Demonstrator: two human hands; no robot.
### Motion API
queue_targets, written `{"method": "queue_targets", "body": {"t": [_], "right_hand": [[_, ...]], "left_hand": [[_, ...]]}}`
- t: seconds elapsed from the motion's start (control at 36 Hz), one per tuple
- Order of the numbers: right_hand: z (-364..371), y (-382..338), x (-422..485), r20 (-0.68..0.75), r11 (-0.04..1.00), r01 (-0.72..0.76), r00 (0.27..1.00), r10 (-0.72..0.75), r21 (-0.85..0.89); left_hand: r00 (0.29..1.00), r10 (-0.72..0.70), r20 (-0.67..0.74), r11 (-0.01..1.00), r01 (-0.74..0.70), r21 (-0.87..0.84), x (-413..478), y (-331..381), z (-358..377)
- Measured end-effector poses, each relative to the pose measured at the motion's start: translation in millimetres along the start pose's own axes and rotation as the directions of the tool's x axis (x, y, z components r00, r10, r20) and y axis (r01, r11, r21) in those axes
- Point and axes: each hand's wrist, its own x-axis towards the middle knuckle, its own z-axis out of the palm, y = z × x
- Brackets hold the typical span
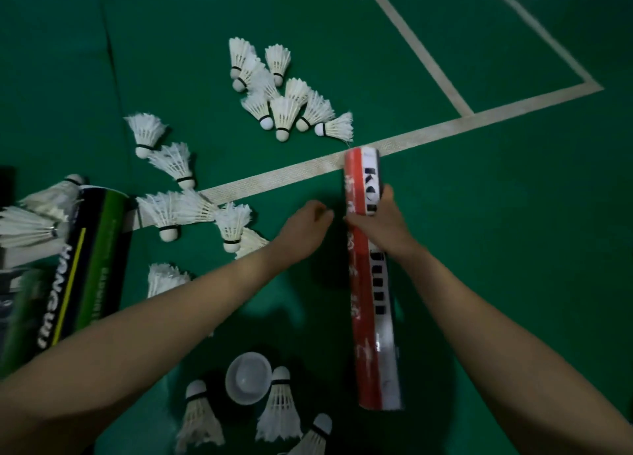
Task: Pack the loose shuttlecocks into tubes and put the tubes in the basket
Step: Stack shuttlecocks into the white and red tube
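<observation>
Two hands over a shuttlecock-strewn green floor (479, 214).
Your right hand (380, 223) grips the red-and-white tube (371, 300); your left hand (306, 228) is loosely curled (holding nothing visible).

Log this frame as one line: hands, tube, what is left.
right hand: grips red-and-white tube | left hand: closed, beside tube, contents hidden | loose shuttlecocks: many on floor | white cap: off

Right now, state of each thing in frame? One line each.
red and white tube: lying on the floor, gripped by the right hand.
left hand: loosely curled, apparently empty, beside the tube.
dark green tube: lying at the left, mouth open.
white cap: off, lying hollow side up.
loose shuttlecocks: unpacked, scattered on the floor.
</observation>
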Motion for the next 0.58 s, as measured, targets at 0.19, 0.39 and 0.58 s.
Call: {"method": "queue_targets", "body": {"t": [0.19,0.39,0.58], "right_hand": [[26.4,-69.3,3.7,0.280,0.940,0.304,0.926,-0.253,-0.155],[39.7,-87.7,18.2,0.230,0.646,0.616,0.779,-0.583,-0.450],[56.5,-92.1,30.5,0.110,0.438,0.592,0.669,-0.735,-0.677]], "left_hand": [[0.950,0.001,-0.312,0.797,-0.189,-0.574,4.2,7.1,-86.7],[0.901,0.046,-0.432,0.786,-0.300,-0.541,-1.2,-10.3,-118.2],[0.925,0.110,-0.364,0.700,-0.332,-0.632,-28.6,-18.6,-114.2]]}}
